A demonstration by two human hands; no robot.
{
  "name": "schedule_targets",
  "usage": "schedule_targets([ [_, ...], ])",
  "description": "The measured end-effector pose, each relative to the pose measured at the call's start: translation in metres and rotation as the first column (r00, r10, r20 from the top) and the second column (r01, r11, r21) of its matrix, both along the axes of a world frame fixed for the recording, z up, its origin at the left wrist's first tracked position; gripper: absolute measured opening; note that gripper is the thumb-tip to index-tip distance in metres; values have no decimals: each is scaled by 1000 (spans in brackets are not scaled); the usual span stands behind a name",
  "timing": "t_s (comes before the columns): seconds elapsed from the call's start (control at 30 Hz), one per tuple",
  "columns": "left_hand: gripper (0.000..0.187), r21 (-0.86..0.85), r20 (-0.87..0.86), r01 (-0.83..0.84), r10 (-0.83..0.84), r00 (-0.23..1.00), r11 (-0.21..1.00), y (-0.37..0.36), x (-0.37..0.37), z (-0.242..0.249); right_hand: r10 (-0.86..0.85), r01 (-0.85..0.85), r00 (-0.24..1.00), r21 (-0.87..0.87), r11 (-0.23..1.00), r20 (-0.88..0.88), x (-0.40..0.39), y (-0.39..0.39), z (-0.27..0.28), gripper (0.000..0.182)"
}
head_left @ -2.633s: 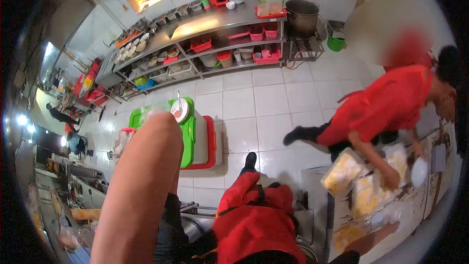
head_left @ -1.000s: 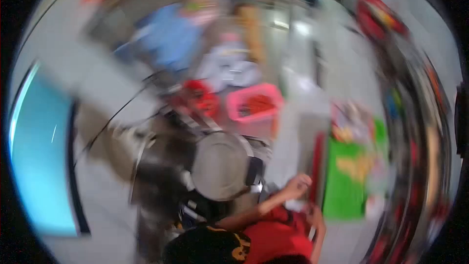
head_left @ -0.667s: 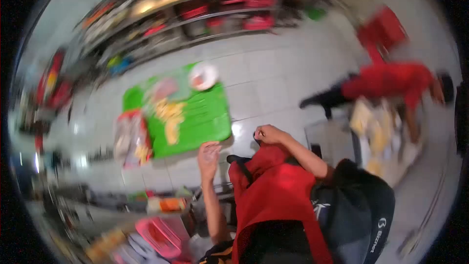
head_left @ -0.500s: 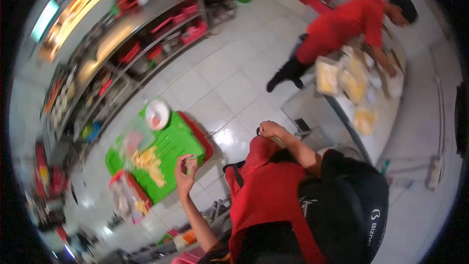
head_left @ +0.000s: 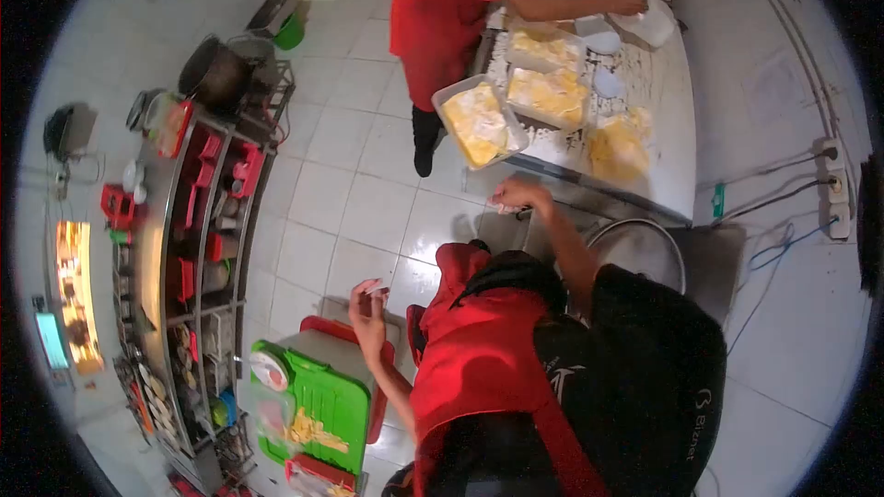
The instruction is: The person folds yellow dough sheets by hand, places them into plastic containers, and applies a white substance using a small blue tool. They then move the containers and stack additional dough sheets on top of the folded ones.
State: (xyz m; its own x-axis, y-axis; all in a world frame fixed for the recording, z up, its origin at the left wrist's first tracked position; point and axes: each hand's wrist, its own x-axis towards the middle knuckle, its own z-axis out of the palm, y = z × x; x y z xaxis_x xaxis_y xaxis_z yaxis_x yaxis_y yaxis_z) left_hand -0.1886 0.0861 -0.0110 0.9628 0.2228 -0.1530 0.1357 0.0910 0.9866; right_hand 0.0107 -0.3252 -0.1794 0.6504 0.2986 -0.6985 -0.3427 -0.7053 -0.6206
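My left hand [head_left: 369,317] is in mid-air over the floor beside the green board. Its fingers are half curled and apart, with whitish smears on the tips; I see nothing held. My right hand [head_left: 517,194] hangs near the worktable's edge, below a clear tub [head_left: 481,121] of yellow pieces dusted with white powder. Its fingers are curled in, with white on them, and whatever may be inside is hidden. On the green board [head_left: 343,400] lie pale yellow strips [head_left: 313,431], a white bowl [head_left: 269,371] and a clear plastic bag [head_left: 273,412].
A co-worker in red [head_left: 437,14] reaches over the worktable [head_left: 668,129], which bears more tubs [head_left: 550,97] and a yellow heap [head_left: 619,149]. A large round metal pot [head_left: 640,253] is by my right arm. Metal shelving [head_left: 175,267] lines the left. White floor tiles [head_left: 368,166] run between.
My view has swung to the right, bringing the worktable and co-worker nearer the middle. The green board now appears lower. Both hands stay raised, the right one closer to the tubs.
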Motion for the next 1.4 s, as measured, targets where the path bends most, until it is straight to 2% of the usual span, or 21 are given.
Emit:
schedule_targets([
  [0.07,20,50,-67,225,-221,973,973,-33,30,-2,-96,95,995,88,992,8,19,-38,52,37],
  [0.1,20,54,-74,238,-233,970,970,-45,46,2,-109,108,994,93,990,1,28,-55,68,37],
  [0.17,21,139,-152,457,-437,886,878,-67,76,10,-260,219,946,207,954,195,47,-90,86,40],
  [0.23,20,100,-178,490,-469,865,866,-80,104,11,-253,333,747,-18,943,615,74,-116,85,35],
  [0.3,19,205,-156,527,-504,849,825,-88,129,14,-141,481,632,-242,843,762,108,-134,84,14],
  [0.33,20,233,-238,548,-499,833,803,-90,142,20,-152,490,637,-244,837,756,120,-139,80,14],
  [0.4,20,232,-208,569,-531,821,789,-91,161,18,-320,639,271,79,765,908,139,-147,74,19],
  [0.5,20,244,-172,590,-564,808,770,-89,181,11,-411,580,160,251,775,898,160,-158,70,13],
  [0.53,22,216,-237,653,-610,757,726,-87,185,5,-233,534,147,121,837,961,164,-170,51,19],
  [0.6,24,224,-241,644,-599,764,732,-81,191,-10,-102,542,213,-30,840,972,176,-221,-46,28],
  [0.63,25,63,-332,642,-590,736,764,-77,194,-21,-73,529,275,-88,844,959,156,-196,-21,28],
  [0.73,38,125,-315,794,-735,601,596,-88,217,-48,-63,455,317,-93,885,946,137,-161,15,28],
  [0.77,38,199,118,685,-711,693,701,-93,223,-78,-62,466,315,-98,880,947,132,-160,25,28],
  [0.8,36,159,105,765,-781,616,624,-97,243,-59,-68,494,327,-110,863,942,118,-163,28,28],
  [0.9,30,479,186,685,-826,532,550,-121,300,-77,-64,511,374,-149,847,925,139,-136,42,27],
  [0.93,30,483,206,665,-812,546,569,-126,315,-70,-66,515,395,-162,842,916,142,-132,45,27],
  [1.0,23,673,237,489,-788,568,555,-138,344,-57,-66,525,413,-178,832,909,155,-125,51,27],
  [1.1,19,626,310,494,-773,553,604,-162,385,-86,-44,509,439,-208,836,897,171,-118,52,27],
  [1.17,20,643,315,459,-759,570,612,-158,381,-53,-39,513,451,-223,829,891,176,-119,58,27],
  [1.27,18,443,277,558,-698,660,702,-143,371,-23,-32,503,450,-224,835,892,188,-120,60,27],
  [1.4,11,346,344,589,-683,644,730,-131,342,-33,-24,485,452,-223,846,892,207,-122,62,27],
])
